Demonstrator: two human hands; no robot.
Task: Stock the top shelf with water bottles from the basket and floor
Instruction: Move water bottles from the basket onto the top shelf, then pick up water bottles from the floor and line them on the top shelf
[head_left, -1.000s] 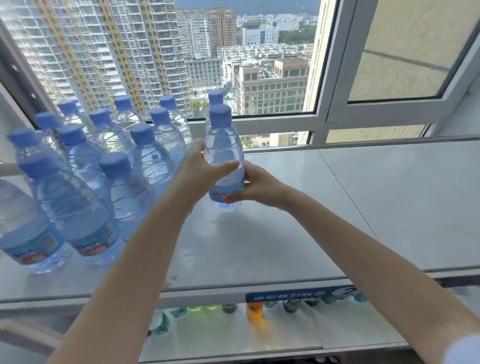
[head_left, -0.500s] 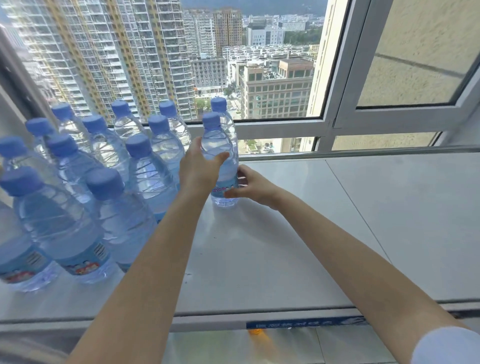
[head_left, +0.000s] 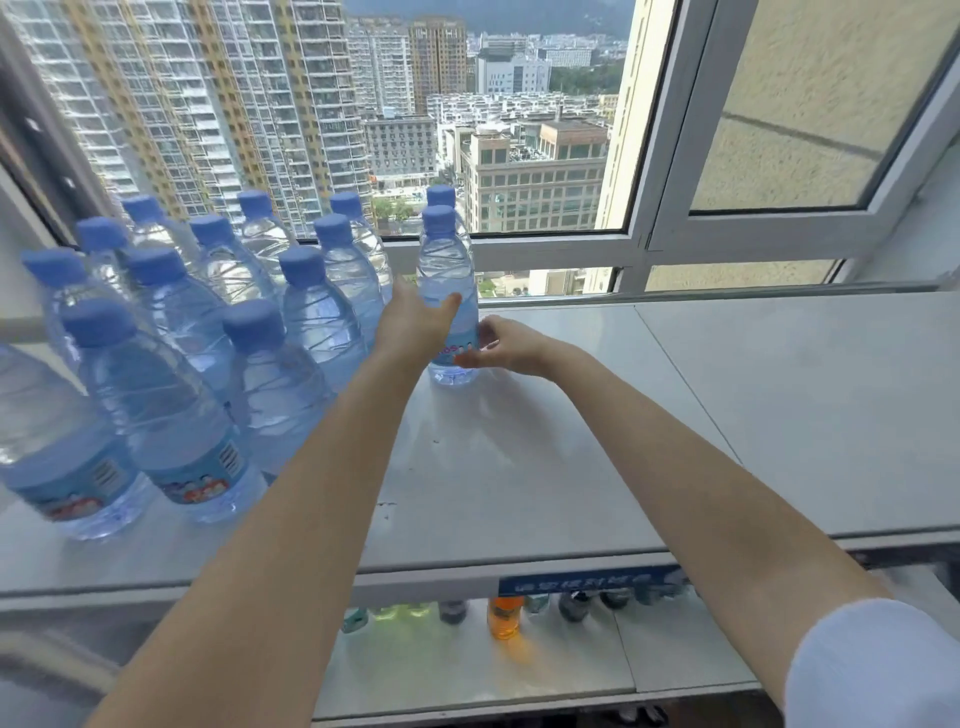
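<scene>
The water bottle (head_left: 448, 291) held between the left grip (head_left: 410, 325) and the right grip (head_left: 501, 345) has been moved farther back on the top shelf (head_left: 545, 467), toward the window (head_left: 545, 248). It is now set just before the rearmost bottle (head_left: 440, 196). Both arms have been stretched out further.
</scene>
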